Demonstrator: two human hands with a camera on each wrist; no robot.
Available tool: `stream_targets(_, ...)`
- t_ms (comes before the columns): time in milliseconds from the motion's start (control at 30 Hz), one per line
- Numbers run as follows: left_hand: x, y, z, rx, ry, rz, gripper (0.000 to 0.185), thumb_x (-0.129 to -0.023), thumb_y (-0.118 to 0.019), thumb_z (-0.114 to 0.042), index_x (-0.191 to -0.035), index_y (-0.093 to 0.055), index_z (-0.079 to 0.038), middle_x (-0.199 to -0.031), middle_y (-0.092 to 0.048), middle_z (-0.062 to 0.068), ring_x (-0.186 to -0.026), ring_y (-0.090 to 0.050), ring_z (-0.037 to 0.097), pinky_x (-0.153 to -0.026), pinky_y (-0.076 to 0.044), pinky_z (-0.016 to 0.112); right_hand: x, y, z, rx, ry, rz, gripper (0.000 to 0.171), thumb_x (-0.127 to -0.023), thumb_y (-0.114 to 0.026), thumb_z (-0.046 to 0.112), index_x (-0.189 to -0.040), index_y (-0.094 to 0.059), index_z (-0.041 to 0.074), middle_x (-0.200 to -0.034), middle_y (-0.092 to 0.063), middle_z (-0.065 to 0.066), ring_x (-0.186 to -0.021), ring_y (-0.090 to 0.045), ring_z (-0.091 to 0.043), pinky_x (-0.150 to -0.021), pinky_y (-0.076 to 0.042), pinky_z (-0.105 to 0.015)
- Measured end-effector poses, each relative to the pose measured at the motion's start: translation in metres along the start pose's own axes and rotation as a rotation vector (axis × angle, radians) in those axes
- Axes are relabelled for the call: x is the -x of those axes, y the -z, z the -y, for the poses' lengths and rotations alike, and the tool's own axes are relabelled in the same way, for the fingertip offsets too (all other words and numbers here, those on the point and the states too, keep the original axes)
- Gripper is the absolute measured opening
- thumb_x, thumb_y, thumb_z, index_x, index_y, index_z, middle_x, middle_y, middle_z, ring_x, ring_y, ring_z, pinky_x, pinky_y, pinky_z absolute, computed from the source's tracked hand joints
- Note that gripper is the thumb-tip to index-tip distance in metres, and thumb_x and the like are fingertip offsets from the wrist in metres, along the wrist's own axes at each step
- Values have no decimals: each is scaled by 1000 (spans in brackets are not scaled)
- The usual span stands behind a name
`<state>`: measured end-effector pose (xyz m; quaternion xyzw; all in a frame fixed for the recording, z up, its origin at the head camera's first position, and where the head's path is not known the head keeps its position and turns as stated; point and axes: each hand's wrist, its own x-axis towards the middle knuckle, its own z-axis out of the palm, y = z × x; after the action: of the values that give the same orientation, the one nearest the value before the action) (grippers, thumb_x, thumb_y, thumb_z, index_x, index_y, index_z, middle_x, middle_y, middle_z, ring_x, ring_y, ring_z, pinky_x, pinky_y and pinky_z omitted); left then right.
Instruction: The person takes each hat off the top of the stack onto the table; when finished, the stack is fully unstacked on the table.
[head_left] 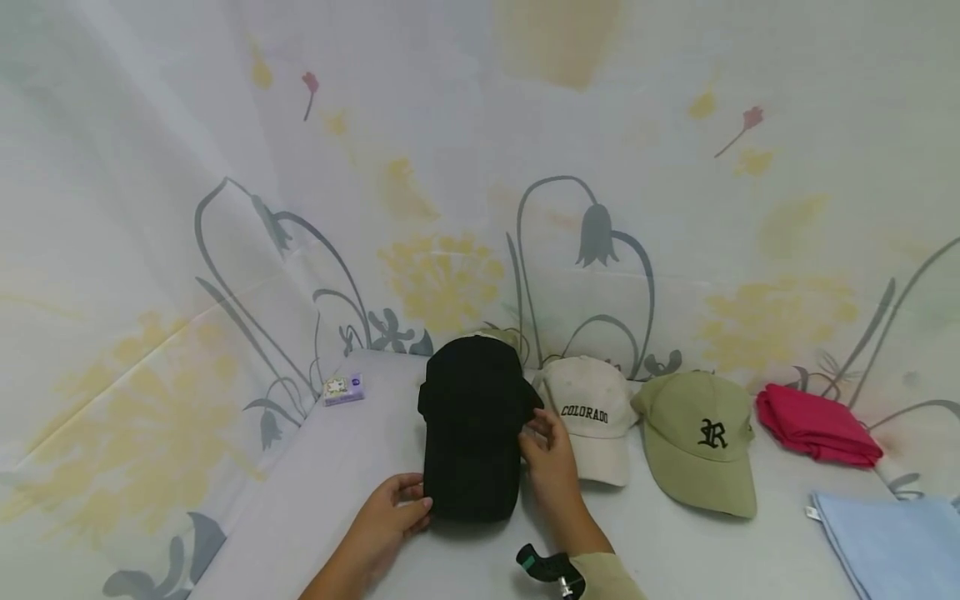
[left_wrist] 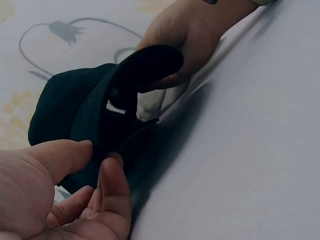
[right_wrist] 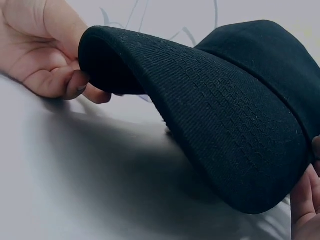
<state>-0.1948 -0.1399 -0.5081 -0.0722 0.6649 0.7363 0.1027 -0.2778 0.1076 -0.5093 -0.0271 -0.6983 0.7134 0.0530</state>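
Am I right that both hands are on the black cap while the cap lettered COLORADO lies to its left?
Not quite: the COLORADO cap lies to the right of the black cap, as the head view shows. The rest holds: the left hand and right hand are both on the black cap.

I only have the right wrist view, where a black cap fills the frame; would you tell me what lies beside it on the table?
Observer: A white COLORADO cap sits directly to its right.
Operator: Thank you. Is anything beyond that one?
Observer: Yes, an olive cap with a black letter R, then a folded red cloth.
Operator: And where are the hands?
Observer: The left hand holds the black cap at its near left edge; the right hand holds its right side.
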Motion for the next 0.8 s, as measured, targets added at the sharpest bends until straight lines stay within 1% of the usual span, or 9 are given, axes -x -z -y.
stream_targets(67, 3, -1, 2, -12, -1, 15, 60, -96, -71, 1, -145, -41, 14, -128, -52, 21, -101, -63, 20, -88, -60, 34, 5, 3, 1, 4, -11, -3, 50, -104, -59, 8, -151, -44, 9, -145, -51, -19, -140, -47, -37, -105, -47, -37)
stream_targets(133, 6, -1, 3, -28, -8, 31, 60, -96, -71, 0, -145, -39, 15, -128, -52, 21, -99, -63, 20, -87, -60, 34, 10, 6, 2, 5, -15, -1, 50, -104, -59, 8, -152, -44, 8, -144, -50, -20, -140, -48, -38, -104, -48, -37)
stream_targets(267, 10, -2, 4, -43, -24, 65, 63, -96, -71, 0, -148, -37, 14, -126, -52, 20, -99, -62, 20, -85, -60, 34, 18, 12, 7, -10, -15, 1, 50, -105, -59, 10, -153, -43, 10, -144, -49, -19, -137, -50, -38, -98, -50, -29)
stream_targets(333, 12, -4, 3, -53, -20, 88, 66, -96, -71, -1, -150, -35, 13, -124, -54, 19, -99, -62, 19, -85, -60, 33, 21, 15, 9, -11, -16, -6, 50, -105, -60, 11, -152, -43, 10, -143, -49, -18, -137, -50, -37, -95, -50, -25)
stream_targets(433, 14, -6, 2, -64, -6, 120, 69, -96, -71, -1, -153, -33, 11, -120, -56, 16, -99, -62, 19, -85, -60, 33, 24, 20, 9, -8, -7, -11, 50, -105, -59, 9, -152, -42, 7, -142, -49, -19, -135, -51, -36, -91, -50, -22)
stream_targets(533, 17, -9, 1, -52, -7, 141, 71, -96, -71, -2, -154, -32, 11, -119, -56, 15, -97, -62, 19, -85, -59, 33, 28, 25, 8, -17, -8, -11, 50, -105, -58, 7, -152, -42, 5, -142, -48, -19, -134, -53, -35, -89, -51, -21)
stream_targets(667, 20, -12, 1, -15, -12, 167, 73, -96, -71, -1, -156, -30, 11, -119, -54, 15, -96, -62, 18, -84, -58, 33, 33, 31, 12, -29, -16, -12, 51, -105, -59, 7, -152, -42, 6, -142, -48, -19, -135, -52, -35, -90, -51, -20)
stream_targets(800, 23, -17, 1, -9, -14, 204, 73, -97, -70, -1, -156, -29, 11, -120, -53, 15, -97, -62, 18, -85, -58, 32, 39, 40, 18, -27, -24, -22, 51, -104, -59, 7, -152, -41, 6, -143, -47, -20, -135, -52, -35, -90, -52, -19)
